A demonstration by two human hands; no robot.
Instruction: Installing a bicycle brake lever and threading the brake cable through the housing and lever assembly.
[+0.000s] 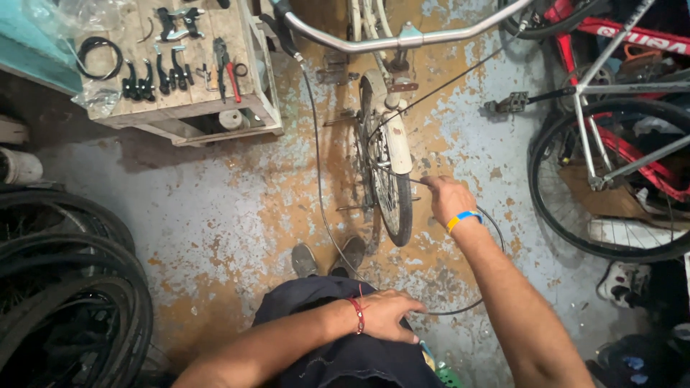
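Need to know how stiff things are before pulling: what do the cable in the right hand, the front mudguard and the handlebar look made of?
Cable: thin, dark and curving, probably steel wire, perhaps sheathed; held by the right hand.
Front mudguard: cream painted, with rust spots, so likely sheet metal.
Handlebar: bright silvery tube, seemingly chromed or polished metal.
The left hand rests at the lap, near the cable's loop.

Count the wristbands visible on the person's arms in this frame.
2. A blue and yellow wristband sits on the right hand side; a red thread bracelet circles the left hand wrist. None appear hidden.
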